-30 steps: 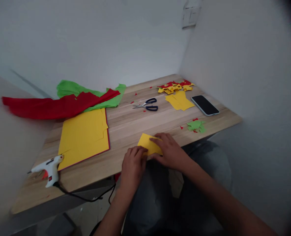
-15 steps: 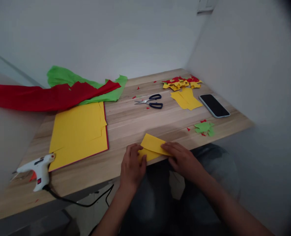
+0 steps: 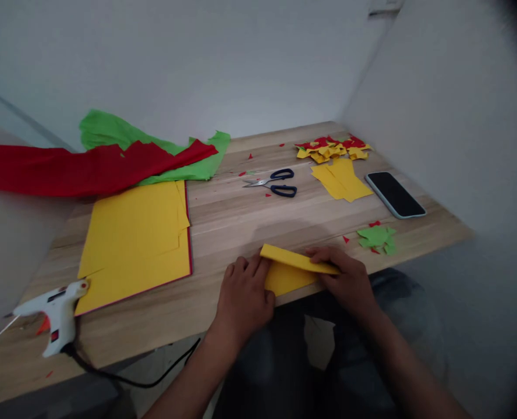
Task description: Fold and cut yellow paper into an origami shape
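A small yellow paper piece [image 3: 290, 273] lies at the near edge of the wooden table [image 3: 241, 221], with its far flap lifted and folded over toward me. My left hand [image 3: 244, 297] presses on its left end, fingers on the fold. My right hand [image 3: 346, 278] pinches the right end of the raised flap.
A stack of yellow sheets over a red one [image 3: 136, 238] lies left, with red [image 3: 66, 169] and green crepe paper [image 3: 153, 157] behind. A white glue gun [image 3: 51, 314] with cord sits near left. Scissors [image 3: 273, 181], yellow pieces [image 3: 341, 180], scraps [image 3: 332, 149], green cutouts [image 3: 376, 237] and a phone [image 3: 395, 195] lie right.
The paper's flap has been lifted and folded over. Both hands shifted slightly right along it. The camera view moved a little, so the table things sit further right.
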`<state>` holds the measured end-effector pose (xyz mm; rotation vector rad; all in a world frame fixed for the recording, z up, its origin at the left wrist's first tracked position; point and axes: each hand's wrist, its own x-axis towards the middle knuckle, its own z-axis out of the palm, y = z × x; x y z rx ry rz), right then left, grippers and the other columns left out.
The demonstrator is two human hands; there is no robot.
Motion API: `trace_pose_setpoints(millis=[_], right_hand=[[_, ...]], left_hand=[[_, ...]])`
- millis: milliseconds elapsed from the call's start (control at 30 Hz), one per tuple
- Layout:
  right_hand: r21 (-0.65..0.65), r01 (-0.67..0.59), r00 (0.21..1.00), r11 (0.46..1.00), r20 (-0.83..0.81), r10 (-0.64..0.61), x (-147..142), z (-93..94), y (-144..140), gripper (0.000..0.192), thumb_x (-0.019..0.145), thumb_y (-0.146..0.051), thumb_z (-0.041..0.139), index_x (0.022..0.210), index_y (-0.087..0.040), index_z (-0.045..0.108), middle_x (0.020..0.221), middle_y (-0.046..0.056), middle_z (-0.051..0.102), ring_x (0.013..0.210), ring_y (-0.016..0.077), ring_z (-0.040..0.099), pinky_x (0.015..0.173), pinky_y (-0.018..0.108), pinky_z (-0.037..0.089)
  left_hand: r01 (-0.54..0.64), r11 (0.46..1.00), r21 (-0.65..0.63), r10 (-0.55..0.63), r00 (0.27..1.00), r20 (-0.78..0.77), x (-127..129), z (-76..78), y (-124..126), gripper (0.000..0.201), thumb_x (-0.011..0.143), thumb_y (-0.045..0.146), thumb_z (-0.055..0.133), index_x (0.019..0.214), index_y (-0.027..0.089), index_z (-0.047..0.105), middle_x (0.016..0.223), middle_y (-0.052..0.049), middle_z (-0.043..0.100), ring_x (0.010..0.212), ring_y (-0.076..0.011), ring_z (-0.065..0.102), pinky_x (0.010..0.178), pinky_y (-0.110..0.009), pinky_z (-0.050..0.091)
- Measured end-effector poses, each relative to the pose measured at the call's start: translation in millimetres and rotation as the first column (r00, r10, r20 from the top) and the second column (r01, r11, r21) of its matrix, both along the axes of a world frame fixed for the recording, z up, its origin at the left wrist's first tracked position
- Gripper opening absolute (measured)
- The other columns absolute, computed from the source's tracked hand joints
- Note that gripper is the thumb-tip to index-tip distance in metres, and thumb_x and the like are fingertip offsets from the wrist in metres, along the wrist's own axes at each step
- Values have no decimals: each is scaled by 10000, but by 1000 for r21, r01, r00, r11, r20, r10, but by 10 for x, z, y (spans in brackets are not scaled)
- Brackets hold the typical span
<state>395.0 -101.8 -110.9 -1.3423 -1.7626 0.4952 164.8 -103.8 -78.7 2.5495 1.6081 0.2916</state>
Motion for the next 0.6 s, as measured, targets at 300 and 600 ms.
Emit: trace_pose_setpoints(millis=[300,600], right_hand=[[111,-367,878,924,371,304,51,-38,-103,259,831,-29,544,954,-216,674,1220,77,729,1208,216,634,912,405,552],[68,-413,819,908,463,338,93,-47,-86,231,860,-79,544,1008,-211,662,1249,72,715,1241,220,610,962,420,539]], left_hand=[[-161,984,78,153,983,100,-58,-149,-75,578,757,111,537,1334,113,508,1376,-158,584,1167,-341,527,950,-499,426],[104,994,22,-104,995,-3,-65,-171,-31,729,769,24,467,1453,280,461,1569,35,407,1366,-303,418,993,-494,350]])
